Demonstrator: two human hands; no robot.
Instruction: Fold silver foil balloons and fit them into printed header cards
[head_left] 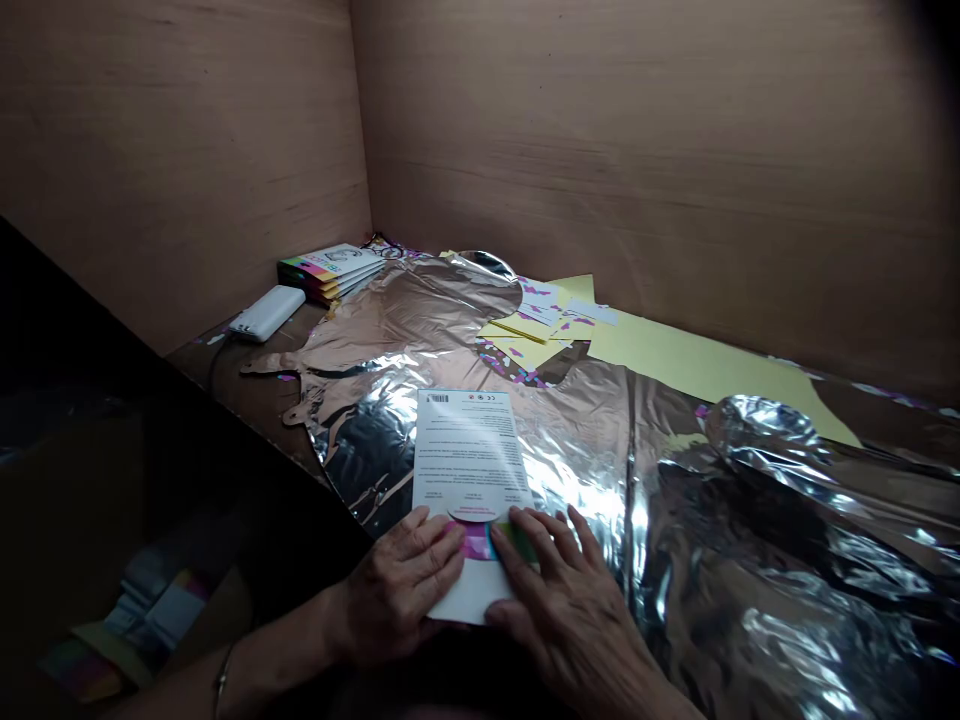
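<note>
On a foil balloon (577, 440), the left hand (401, 585) and right hand (570, 610) lie spread on a printed card (469, 460) — stacked booklets (330, 272) beyond.

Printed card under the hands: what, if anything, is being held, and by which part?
Nothing is gripped: left hand and right hand lie flat on the lower end of the printed card.

The head-worn camera looked forward and down from just above the person's left hand (401, 585) and right hand (574, 610), which sat close along the frame's bottom edge. Well beyond the hands it faced a wood-panelled corner (360, 120). The area left of the hands seemed too dark to read well.
</note>
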